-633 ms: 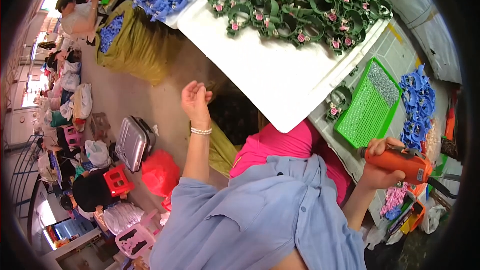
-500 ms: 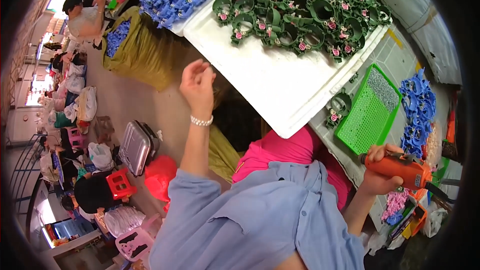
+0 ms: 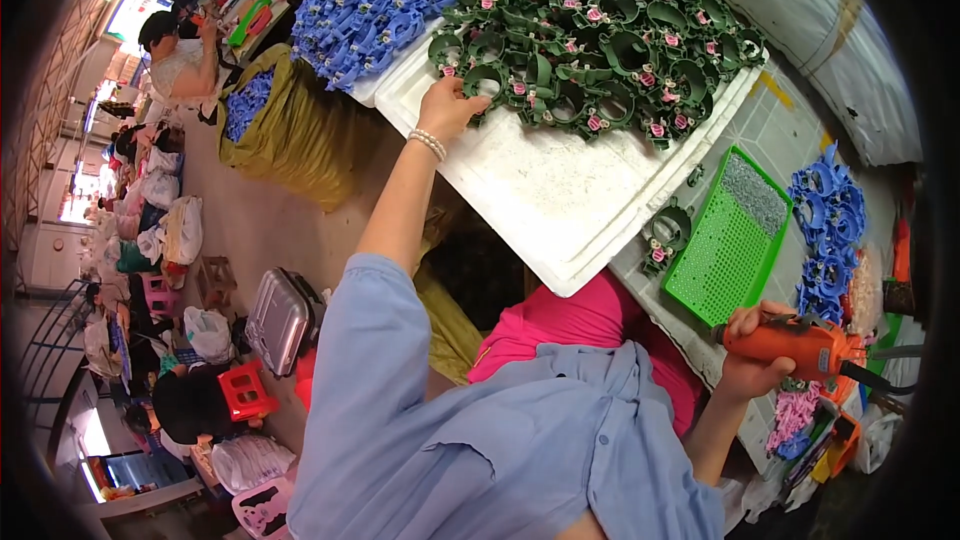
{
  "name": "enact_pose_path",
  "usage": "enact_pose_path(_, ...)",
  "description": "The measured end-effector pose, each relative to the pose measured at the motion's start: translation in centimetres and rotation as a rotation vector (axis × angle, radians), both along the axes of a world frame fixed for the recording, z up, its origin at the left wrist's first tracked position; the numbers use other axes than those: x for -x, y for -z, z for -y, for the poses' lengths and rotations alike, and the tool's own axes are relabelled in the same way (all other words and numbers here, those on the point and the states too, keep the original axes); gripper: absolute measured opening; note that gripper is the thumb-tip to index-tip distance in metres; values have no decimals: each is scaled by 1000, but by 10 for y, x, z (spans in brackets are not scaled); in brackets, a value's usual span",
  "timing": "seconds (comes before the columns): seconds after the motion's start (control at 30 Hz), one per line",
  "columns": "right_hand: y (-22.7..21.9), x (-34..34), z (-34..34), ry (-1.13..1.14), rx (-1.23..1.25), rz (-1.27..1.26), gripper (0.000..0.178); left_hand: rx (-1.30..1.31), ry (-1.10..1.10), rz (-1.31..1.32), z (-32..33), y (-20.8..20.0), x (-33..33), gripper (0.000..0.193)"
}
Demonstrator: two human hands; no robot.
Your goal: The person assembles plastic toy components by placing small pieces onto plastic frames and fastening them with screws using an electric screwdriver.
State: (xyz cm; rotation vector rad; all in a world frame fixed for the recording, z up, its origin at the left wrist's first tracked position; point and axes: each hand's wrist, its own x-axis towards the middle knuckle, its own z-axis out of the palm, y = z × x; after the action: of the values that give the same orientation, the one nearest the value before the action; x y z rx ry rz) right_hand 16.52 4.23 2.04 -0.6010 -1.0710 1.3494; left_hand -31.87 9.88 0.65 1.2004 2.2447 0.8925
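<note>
My left hand (image 3: 452, 108), a beaded bracelet at its wrist, reaches to the near left edge of a pile of dark green plastic rings (image 3: 590, 50) bearing small pink roses. Its fingers close on one green ring (image 3: 485, 83) at that edge. The pile lies on a white foam board (image 3: 540, 190). At the right, my right hand (image 3: 755, 360) is wrapped round an orange handheld power tool (image 3: 795, 345), its dark nose pointing left and a black cord at its rear.
A green tray (image 3: 715, 255) of small silvery pieces sits beside loose green rings (image 3: 668, 232). Blue plastic pieces lie in a pile (image 3: 370, 10) and at the right (image 3: 828, 225). Left are an olive sack (image 3: 300, 130), a silver case (image 3: 278, 310) and another person (image 3: 185, 60).
My left hand has moved up and forward from beside the foam board onto a green ring at the pile's edge. My right hand still holds the orange power tool.
</note>
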Motion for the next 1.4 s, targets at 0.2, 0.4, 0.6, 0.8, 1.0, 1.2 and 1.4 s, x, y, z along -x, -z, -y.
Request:
enact_pose_path(0.2, -1, -5, 1, 24, 13, 25, 83, -241, -116, 139, 21, 6, -10, 45)
enact_pose_path(0.4, 1, -17, -4, -20, 42, -66, 80, -382, -107, 604, 62, -26, -64, 30)
enact_pose_path(0.6, -10, -6, -24, 0, -1, 49, 87, -281, 236, 1406, 110, -36, -137, 57)
enact_pose_path(0.8, 6, -6, -22, 83, 61, 130, 89, 33, 352, 1896, 127, -25, -231, 52)
enact_pose_path(1.0, 15, -7, -14, 107, 46, 207, 89, 239, 327, 1771, 131, -4, -266, 58)
enact_pose_path(1.2, 25, -7, -11, 116, 52, 168, 91, 298, 316, 1735, 118, -1, -272, 39)
enact_pose_path(1.4, 35, -7, -11, 113, 49, 161, 93, 302, 320, 1691, 114, -3, -276, 38)
